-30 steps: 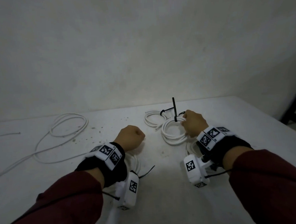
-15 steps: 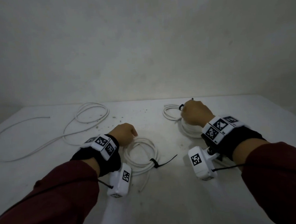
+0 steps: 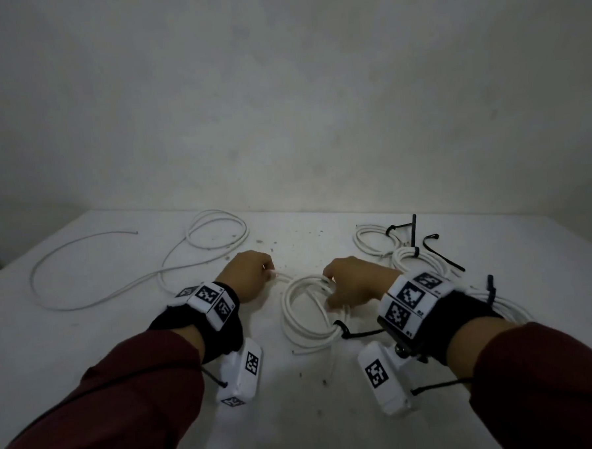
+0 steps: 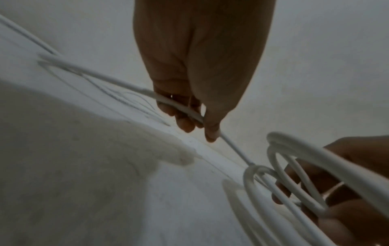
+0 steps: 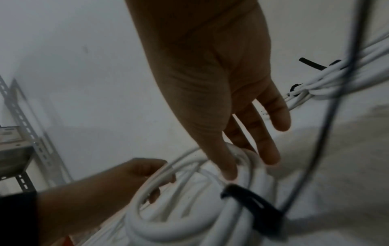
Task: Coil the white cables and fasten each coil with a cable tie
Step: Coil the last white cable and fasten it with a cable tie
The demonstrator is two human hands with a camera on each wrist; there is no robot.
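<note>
Nearest, on the white surface (image 3: 88,338), a tied coil (image 3: 306,313) of white cable lies btwn the two wrists, w/ a black cable tie (image 3: 344,328) cinched on its near-right side, tail pointing right. The coil's far-right rim is held by the right hand (image 3: 356,283): thumb and fingers (image 5: 271,149) are laid over the bundled loops, index curled round them per the head view. Just left of the coil, a loose cable (image 3: 103,296) is pinched in the left hand (image 3: 249,278), fingers (image 4: 185,123) curled round the strand w/ the thumb pressed on top; from the grip the strand runs toward the coil on one side and out left across the surface on the other. Farther right, more tied coils (image 3: 416,259) are stacked close together, black tie tails sticking up and out; one more bundle is partly hidden behind the right wrist. Farther left, the loose cable's slack is spread in open loops (image 3: 216,232) near the wall, its free end pointing right. A metal rack (image 5: 25,133) is seen at the left edge of the right wrist view.
</note>
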